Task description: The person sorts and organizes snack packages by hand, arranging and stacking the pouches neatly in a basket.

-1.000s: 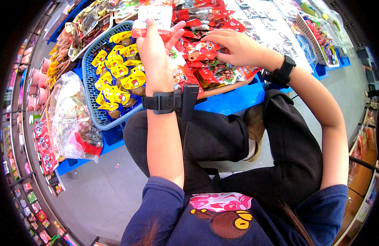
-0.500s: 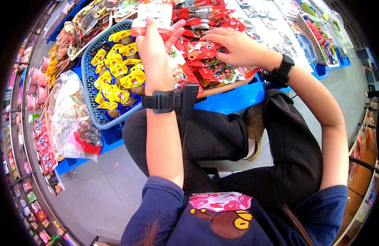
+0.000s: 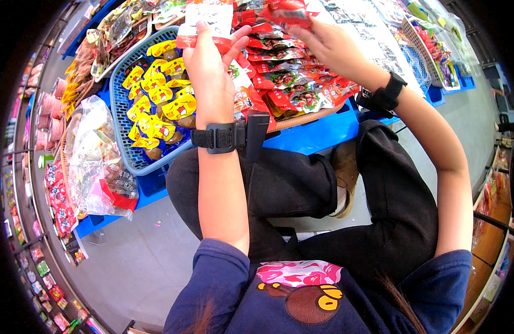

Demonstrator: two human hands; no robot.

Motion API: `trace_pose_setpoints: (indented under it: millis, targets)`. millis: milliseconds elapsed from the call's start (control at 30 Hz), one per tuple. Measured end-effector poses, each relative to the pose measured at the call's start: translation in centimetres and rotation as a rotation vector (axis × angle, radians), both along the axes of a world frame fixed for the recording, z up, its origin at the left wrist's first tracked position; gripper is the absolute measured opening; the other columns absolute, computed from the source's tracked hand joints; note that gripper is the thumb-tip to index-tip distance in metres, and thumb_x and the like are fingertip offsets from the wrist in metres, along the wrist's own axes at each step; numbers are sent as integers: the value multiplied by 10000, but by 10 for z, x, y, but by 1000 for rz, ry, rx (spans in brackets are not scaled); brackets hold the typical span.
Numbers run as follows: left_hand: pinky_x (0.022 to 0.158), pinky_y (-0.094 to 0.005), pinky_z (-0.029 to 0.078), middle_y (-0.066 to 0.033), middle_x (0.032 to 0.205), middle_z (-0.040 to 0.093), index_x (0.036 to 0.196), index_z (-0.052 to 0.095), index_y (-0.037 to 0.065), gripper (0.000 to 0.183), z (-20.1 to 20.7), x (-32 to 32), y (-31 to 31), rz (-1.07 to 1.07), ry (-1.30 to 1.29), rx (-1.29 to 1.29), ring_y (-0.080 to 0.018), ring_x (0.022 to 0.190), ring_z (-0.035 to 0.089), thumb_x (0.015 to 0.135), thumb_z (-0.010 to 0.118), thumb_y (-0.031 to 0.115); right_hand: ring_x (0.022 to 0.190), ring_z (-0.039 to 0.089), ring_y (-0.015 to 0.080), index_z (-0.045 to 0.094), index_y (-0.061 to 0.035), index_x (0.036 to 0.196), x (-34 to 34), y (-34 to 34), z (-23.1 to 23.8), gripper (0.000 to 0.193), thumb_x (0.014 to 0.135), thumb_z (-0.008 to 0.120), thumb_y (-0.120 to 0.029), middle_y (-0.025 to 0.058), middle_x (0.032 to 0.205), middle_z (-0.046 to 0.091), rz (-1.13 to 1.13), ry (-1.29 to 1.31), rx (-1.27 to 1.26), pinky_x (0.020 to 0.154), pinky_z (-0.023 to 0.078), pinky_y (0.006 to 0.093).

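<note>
My left hand [image 3: 209, 67] grips a red-and-white snack packet [image 3: 209, 25] at the top of the view, thumb across its pale face. To its right, my right hand [image 3: 329, 44] pinches a small red snack packet [image 3: 290, 14], smeared by motion. Below that hand, red snack packets [image 3: 301, 83] stand in overlapping rows in a basket with a tan rim [image 3: 312, 119]. Beside my left forearm sits a blue basket [image 3: 119, 111] of yellow packets [image 3: 157, 92] printed with cartoon faces, holding round brown items.
A clear plastic bag [image 3: 98, 150] lies left of the blue basket. White packets [image 3: 362, 39] spread to the right, with another pale basket [image 3: 426, 47] farther right. The baskets rest on a blue platform [image 3: 312, 139]. Stocked shelves [image 3: 40, 250] line the left side.
My right hand has risen off the rows, lifting a red packet up and away. My left hand keeps its packet in nearly the same spot.
</note>
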State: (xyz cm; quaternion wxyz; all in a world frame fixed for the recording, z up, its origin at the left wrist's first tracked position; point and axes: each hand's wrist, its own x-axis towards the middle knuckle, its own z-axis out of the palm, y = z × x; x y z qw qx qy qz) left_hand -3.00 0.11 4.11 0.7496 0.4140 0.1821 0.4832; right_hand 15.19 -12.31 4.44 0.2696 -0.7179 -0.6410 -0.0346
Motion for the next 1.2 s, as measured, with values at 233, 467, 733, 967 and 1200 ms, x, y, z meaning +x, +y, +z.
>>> trace_pose_setpoints:
  millis: [233,467,733,967,1200]
  targets:
    - [619,-317,605,-195,1013,614,1184,413,-62,371,1,1,2,-11,17,-46,-338,787,682,990,416,255,1028,581,268,621,-125,1096,-10,3,1,255,843,588,-141,93,1167,592,418,-190,179,845,490,356]
    - [691,-401,609,-235,1083,592,1165,418,-66,331,-1,1,3,-3,-5,-22,-418,863,655,966,469,195,1050,562,231,654,-93,962,-35,-7,2,271,700,636,-28,64,1037,608,556,-345,98,872,480,330]
    - [688,-394,611,-242,1091,585,1174,404,-74,351,-3,0,7,50,-18,-44,-416,866,654,970,461,206,1032,586,259,594,-26,899,-34,0,50,219,705,646,61,107,1025,630,595,-71,155,879,470,350]
    - [677,-381,611,-232,1096,586,1168,415,-76,355,-2,2,6,48,-25,-54,-414,857,657,971,459,216,1150,529,265,568,-28,884,45,-15,6,290,660,572,158,108,1088,610,475,121,-178,979,416,347]
    - [665,-372,610,-220,1088,592,1167,434,-64,344,-2,-1,6,35,-12,-5,-412,857,658,971,461,218,1251,459,292,636,-29,936,63,-19,25,475,619,392,227,110,1108,617,588,98,-444,1078,337,415]
